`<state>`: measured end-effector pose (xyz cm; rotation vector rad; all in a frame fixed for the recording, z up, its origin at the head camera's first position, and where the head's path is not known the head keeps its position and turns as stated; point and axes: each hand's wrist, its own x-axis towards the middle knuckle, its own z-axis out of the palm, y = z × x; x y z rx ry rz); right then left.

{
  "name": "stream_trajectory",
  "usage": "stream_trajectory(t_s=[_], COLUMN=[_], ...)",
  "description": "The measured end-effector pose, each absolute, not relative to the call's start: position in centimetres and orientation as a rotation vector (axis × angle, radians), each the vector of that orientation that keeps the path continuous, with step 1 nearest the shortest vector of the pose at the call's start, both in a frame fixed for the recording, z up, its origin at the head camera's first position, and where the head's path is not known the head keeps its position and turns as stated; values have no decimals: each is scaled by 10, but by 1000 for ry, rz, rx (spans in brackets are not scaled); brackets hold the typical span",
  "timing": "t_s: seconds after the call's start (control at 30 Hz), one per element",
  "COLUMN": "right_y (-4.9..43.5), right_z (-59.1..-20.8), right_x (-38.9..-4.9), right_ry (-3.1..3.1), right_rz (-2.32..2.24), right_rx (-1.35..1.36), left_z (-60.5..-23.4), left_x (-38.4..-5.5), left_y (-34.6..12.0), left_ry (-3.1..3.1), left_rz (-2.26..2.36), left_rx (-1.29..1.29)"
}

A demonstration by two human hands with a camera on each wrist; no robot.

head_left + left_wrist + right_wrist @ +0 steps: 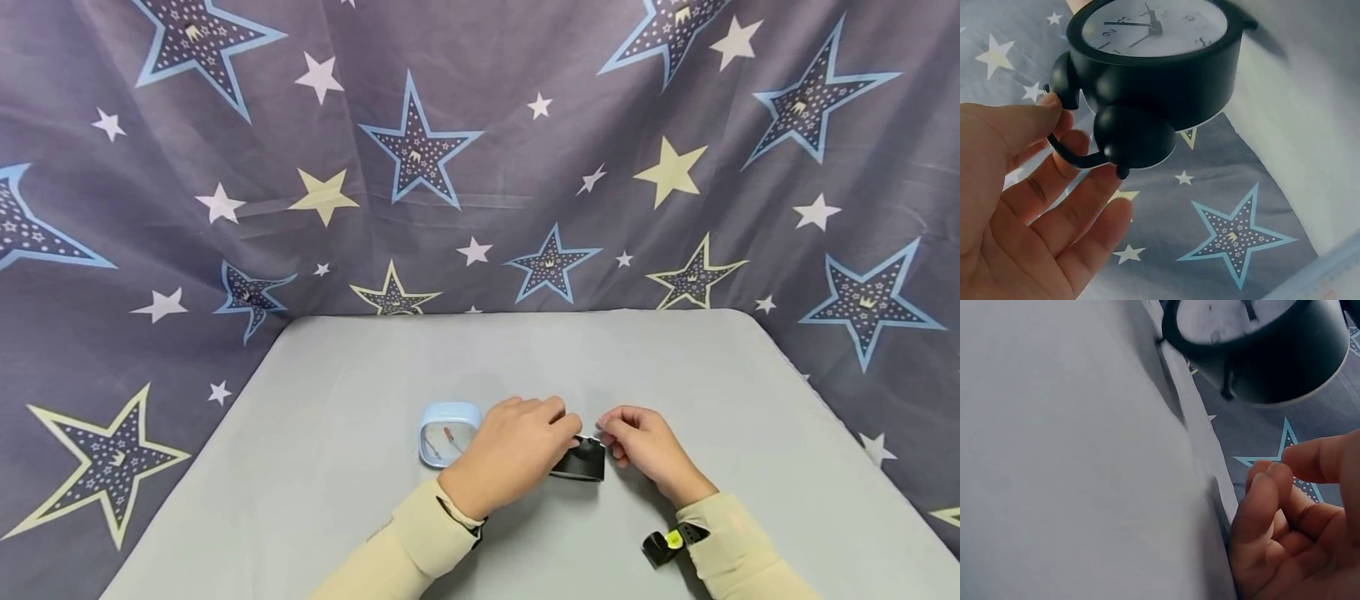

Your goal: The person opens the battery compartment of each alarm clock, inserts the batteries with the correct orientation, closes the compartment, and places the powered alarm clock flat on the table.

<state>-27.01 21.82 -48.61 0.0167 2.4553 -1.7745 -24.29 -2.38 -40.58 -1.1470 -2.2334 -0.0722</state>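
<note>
A black twin-bell alarm clock point(1166, 94) is tipped on its side, with its white dial point(1166, 31) showing in both wrist views. My left hand point(517, 450) grips it at the bell end, thumb on one bell and fingers around the curved handle point(1075, 157). The clock's small feet point(1229, 384) point toward the right. My right hand point(645, 442) is close beside the foot end, fingers curled and thumb near the fingertips. Nothing shows between them, and a gap separates them from the clock in the right wrist view point(1297, 519).
A light blue square clock point(450, 410) lies face up on the grey-white table point(337, 500), just left of my left hand. A star-patterned curtain point(465, 233) hangs behind the table and along its sides. A black wrist-worn device point(660, 548) is on my right wrist.
</note>
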Motion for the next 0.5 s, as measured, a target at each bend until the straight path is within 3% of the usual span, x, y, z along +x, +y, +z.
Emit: stream_trajectory(t_s=[0.5], right_y=[218], right_z=[-484], right_x=[-269], right_ry=[2444], right_rz=[-1794], right_rx=[17], left_z=[-400], left_x=[-263], left_y=[-11], left_ry=[-2343], left_rz=[-66], left_rx=[-1168])
